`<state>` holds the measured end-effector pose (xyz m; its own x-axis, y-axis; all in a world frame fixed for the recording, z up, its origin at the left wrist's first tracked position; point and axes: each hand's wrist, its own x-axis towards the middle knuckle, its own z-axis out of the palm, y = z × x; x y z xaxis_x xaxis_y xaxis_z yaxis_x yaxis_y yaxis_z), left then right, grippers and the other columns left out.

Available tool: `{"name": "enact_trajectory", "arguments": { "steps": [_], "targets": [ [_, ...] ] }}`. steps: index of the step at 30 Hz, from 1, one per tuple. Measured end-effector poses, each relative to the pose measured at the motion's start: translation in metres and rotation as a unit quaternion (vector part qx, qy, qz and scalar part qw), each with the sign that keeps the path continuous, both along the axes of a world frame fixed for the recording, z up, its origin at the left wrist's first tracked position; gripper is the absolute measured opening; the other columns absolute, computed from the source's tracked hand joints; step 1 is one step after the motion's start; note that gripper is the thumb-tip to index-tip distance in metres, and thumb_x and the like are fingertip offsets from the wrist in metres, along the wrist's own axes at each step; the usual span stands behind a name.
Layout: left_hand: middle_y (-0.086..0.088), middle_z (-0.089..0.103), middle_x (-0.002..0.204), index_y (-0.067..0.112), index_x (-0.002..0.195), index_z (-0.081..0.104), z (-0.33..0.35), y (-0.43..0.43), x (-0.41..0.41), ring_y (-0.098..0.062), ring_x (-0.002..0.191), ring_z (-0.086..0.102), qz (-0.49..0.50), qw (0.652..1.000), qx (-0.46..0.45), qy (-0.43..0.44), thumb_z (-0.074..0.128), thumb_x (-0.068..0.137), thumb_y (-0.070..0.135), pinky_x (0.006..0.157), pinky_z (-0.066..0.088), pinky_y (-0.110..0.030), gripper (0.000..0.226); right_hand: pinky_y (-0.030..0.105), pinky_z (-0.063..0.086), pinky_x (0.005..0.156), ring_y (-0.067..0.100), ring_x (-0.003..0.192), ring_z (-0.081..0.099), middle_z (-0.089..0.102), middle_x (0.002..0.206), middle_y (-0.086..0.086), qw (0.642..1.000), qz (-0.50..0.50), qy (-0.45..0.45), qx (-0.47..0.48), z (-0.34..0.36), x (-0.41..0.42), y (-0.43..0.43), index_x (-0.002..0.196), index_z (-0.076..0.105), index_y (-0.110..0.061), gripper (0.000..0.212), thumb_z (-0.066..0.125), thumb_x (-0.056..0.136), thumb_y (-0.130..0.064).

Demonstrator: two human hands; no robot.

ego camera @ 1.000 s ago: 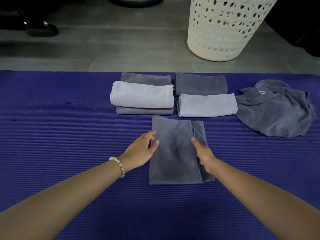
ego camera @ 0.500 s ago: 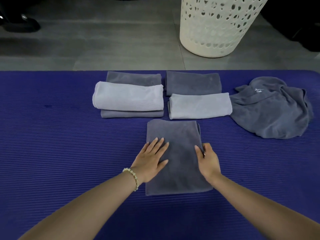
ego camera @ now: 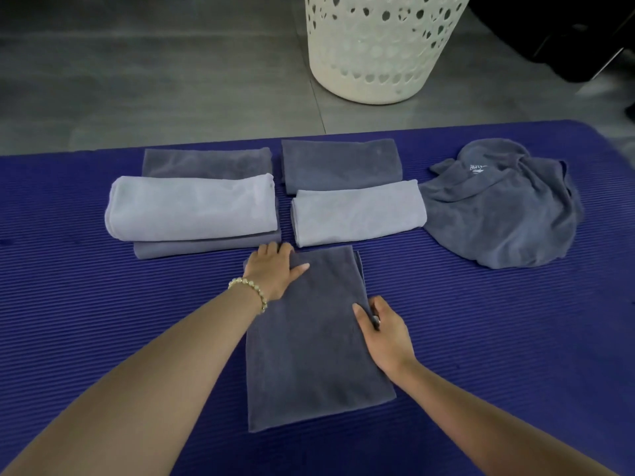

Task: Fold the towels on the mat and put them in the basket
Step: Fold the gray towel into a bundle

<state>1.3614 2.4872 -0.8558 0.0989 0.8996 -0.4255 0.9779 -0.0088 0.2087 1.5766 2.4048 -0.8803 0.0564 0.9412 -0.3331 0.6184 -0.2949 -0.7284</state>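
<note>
A dark grey towel [ego camera: 309, 355], folded into a long strip, lies lengthwise on the purple mat [ego camera: 103, 321] in front of me. My left hand [ego camera: 275, 273] grips its far left corner, fingers curled over the edge and thumb lying on top. At the middle of the right edge, my right hand [ego camera: 383, 333] pinches the towel with the thumb on the cloth. The white perforated basket [ego camera: 378, 46] stands on the floor beyond the mat.
Behind the strip lie a light towel [ego camera: 192, 207] on a dark folded one [ego camera: 206, 163], a dark folded towel [ego camera: 340, 164] and a light folded towel [ego camera: 357, 214]. A crumpled dark towel [ego camera: 505, 211] sits at the right. Grey floor lies beyond.
My left hand slid from the towel's middle up to its far left corner and closed on it. My right hand stayed at the right edge. The loose right flap is now folded in.
</note>
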Motion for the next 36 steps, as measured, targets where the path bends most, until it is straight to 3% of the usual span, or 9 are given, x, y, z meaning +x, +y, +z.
{"name": "enact_trajectory", "arguments": {
  "steps": [4,8,12,17,22,26,29,32,36],
  "targets": [
    [-0.013,0.038,0.146,0.006,0.143,0.033,0.007,0.016,-0.012,-0.03,0.134,0.036,0.025,0.994,-0.104,-0.022,0.044,0.088,0.065,0.109,0.033,-0.037,0.081,0.024,0.051,0.065,0.005,0.074,0.063,0.066,0.08,-0.008,1.0,0.008,0.009,-0.004,0.002,0.0,0.0,0.093,0.055,-0.02,0.021,0.051,0.095,-0.041],
    [-0.004,0.065,0.101,0.016,0.09,0.061,0.014,0.019,-0.02,-0.021,0.098,0.06,0.006,0.988,-0.123,-0.096,0.064,0.08,0.059,0.078,0.044,-0.027,0.044,0.024,0.052,0.068,0.005,0.079,0.063,0.067,0.086,-0.007,0.999,0.007,0.029,-0.018,0.006,0.002,-0.001,0.096,0.056,-0.016,0.024,0.053,0.095,-0.04],
    [0.005,0.057,0.08,0.018,0.079,0.056,0.042,0.012,-0.018,-0.007,0.07,0.051,-0.017,0.986,-0.119,-0.112,0.077,0.074,0.048,0.056,0.037,-0.02,0.037,0.031,0.053,0.076,0.008,0.083,0.063,0.067,0.089,-0.005,0.999,0.022,0.042,-0.026,0.01,0.004,-0.003,0.096,0.057,-0.016,0.024,0.051,0.095,-0.04],
    [0.005,0.066,0.097,0.017,0.1,0.068,0.083,0.002,-0.009,-0.012,0.088,0.062,-0.04,0.975,-0.211,-0.049,0.078,0.07,0.052,0.078,0.052,-0.024,0.047,0.03,0.051,0.086,0.007,0.096,0.061,0.065,0.101,-0.012,0.996,0.055,0.048,-0.043,0.021,0.004,-0.003,0.107,0.057,-0.02,0.024,0.05,0.096,-0.041],
    [0.003,0.074,0.097,0.02,0.095,0.074,0.129,-0.026,-0.02,-0.014,0.09,0.07,0.044,0.953,-0.227,-0.193,0.081,0.073,0.035,0.088,0.055,-0.031,0.028,0.014,0.042,0.073,0.007,0.097,0.058,0.06,0.105,-0.01,0.994,0.052,0.066,-0.075,0.042,0.006,-0.009,0.113,0.051,-0.025,0.03,0.058,0.091,-0.044],
    [0.005,0.075,0.096,0.022,0.1,0.073,0.164,-0.061,-0.044,-0.015,0.091,0.071,0.148,0.92,-0.191,-0.308,0.079,0.075,0.031,0.083,0.054,-0.027,0.027,0.018,0.039,0.084,0.008,0.107,0.051,0.049,0.121,-0.006,0.989,-0.044,0.118,-0.076,0.064,0.001,-0.02,0.13,0.04,-0.021,0.065,0.068,0.08,-0.051],
    [0.004,0.075,0.098,0.024,0.101,0.071,0.184,-0.089,-0.059,-0.014,0.088,0.072,0.23,0.862,-0.179,-0.414,0.074,0.078,0.031,0.077,0.052,-0.026,0.024,0.029,0.05,0.088,0.013,0.099,0.062,0.061,0.114,-0.001,0.926,-0.03,0.268,-0.265,0.081,-0.012,-0.031,0.125,0.053,-0.016,0.092,0.067,0.056,-0.077],
    [0.004,0.075,0.095,0.024,0.105,0.066,0.194,-0.109,-0.075,-0.013,0.083,0.073,0.277,0.818,-0.157,-0.48,0.069,0.079,0.032,0.071,0.054,-0.027,0.028,0.041,0.05,0.095,0.027,0.109,0.065,0.066,0.121,0.012,0.808,0.003,0.431,-0.403,0.091,-0.038,-0.04,0.125,0.063,-0.013,0.073,0.054,0.079,-0.069],
    [0.007,0.075,0.097,0.03,0.111,0.059,0.19,-0.126,-0.116,-0.011,0.084,0.072,0.313,0.792,-0.109,-0.512,0.067,0.082,0.031,0.07,0.053,-0.027,0.03,0.03,0.057,0.071,0.021,0.097,0.068,0.069,0.115,0.009,0.802,-0.069,0.498,-0.322,0.103,-0.075,-0.032,0.127,0.061,-0.011,0.053,0.071,0.079,-0.032]
  ]
}}
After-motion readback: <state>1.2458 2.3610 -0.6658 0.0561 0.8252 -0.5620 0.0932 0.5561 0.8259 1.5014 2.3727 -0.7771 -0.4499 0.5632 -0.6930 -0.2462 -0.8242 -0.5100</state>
